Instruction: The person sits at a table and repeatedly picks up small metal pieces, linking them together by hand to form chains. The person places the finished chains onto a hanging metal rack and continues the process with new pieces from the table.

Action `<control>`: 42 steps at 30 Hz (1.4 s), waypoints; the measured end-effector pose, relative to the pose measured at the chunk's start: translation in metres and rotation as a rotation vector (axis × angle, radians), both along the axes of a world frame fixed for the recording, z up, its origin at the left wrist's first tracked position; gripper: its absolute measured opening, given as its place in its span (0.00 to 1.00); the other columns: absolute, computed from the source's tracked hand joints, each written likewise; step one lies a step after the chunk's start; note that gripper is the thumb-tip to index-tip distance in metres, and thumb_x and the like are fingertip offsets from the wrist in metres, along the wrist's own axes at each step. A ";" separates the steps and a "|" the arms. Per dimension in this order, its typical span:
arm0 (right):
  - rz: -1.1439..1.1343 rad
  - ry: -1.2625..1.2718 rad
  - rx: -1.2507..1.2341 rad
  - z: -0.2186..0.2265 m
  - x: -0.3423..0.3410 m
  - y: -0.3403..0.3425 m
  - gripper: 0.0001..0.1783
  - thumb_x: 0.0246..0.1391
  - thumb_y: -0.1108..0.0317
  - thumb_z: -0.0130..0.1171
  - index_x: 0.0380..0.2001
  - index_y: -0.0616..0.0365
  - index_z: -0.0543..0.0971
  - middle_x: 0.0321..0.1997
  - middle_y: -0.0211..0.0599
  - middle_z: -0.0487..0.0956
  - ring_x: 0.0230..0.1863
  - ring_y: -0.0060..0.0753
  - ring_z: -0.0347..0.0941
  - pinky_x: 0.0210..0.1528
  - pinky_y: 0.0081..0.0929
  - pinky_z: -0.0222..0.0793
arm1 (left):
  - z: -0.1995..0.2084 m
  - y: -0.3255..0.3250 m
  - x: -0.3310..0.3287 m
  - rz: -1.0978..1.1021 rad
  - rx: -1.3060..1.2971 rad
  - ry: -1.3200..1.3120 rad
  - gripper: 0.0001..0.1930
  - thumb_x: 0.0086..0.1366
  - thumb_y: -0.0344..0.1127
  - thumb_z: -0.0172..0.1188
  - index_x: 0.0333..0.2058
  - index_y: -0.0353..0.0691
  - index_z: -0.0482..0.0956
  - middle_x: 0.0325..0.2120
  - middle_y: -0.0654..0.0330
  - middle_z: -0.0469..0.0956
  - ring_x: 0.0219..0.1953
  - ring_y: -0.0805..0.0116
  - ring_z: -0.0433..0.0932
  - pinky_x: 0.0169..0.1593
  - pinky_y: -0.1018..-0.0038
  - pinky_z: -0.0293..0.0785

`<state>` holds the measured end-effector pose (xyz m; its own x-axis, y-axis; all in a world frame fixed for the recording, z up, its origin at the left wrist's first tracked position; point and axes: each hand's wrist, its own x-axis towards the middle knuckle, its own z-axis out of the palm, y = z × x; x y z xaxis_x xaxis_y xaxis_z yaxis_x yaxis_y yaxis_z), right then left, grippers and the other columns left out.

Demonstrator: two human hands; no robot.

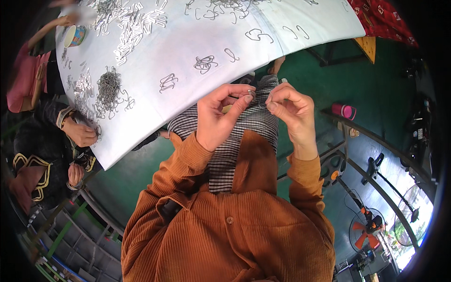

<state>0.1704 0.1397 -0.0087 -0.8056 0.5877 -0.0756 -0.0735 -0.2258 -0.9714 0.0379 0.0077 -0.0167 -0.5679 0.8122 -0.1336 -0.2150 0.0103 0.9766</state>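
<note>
Over my lap, just off the table's near edge, my left hand (220, 113) pinches a small grey bent metal wire piece (252, 93) between thumb and forefinger. A short way to its right, my right hand (293, 109) is closed in a pinch around a thin wire (262, 104), whose shape is hard to make out. The two hands face each other without touching. On the white table (155, 127) nearby lie a small cluster of bent wire hooks (205, 64), a single wire hook (231, 55) and a few more hooks (168, 82).
A dense heap of wire hooks (109, 84) and a spread of short white tubes (136, 33) cover the table's left side, beside a paper cup (74, 36). Co-workers' hands (80, 132) are at the left edge. A pink tumbler (344, 111) and a fan (366, 230) stand to the right.
</note>
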 end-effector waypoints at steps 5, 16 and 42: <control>-0.051 -0.037 0.058 -0.006 -0.003 -0.004 0.04 0.50 0.84 0.62 0.29 0.67 0.78 0.34 0.31 0.74 0.34 0.17 0.71 0.37 0.16 0.68 | 0.001 0.003 0.000 -0.027 -0.025 -0.004 0.10 0.63 0.22 0.60 0.43 0.29 0.79 0.41 0.57 0.81 0.38 0.78 0.78 0.43 0.82 0.74; -0.044 0.007 -0.054 -0.007 -0.010 0.010 0.04 0.49 0.85 0.62 0.29 0.67 0.78 0.33 0.31 0.74 0.35 0.19 0.71 0.39 0.17 0.69 | -0.004 0.003 -0.003 -0.013 -0.053 0.052 0.09 0.63 0.23 0.60 0.42 0.30 0.80 0.37 0.60 0.81 0.35 0.80 0.76 0.40 0.83 0.73; -0.110 0.162 0.070 -0.010 -0.021 -0.008 0.04 0.54 0.84 0.57 0.32 0.67 0.76 0.41 0.41 0.76 0.46 0.35 0.77 0.49 0.28 0.74 | -0.004 -0.009 -0.009 0.027 -0.038 0.332 0.17 0.58 0.19 0.60 0.48 0.32 0.76 0.34 0.56 0.82 0.35 0.73 0.80 0.42 0.79 0.76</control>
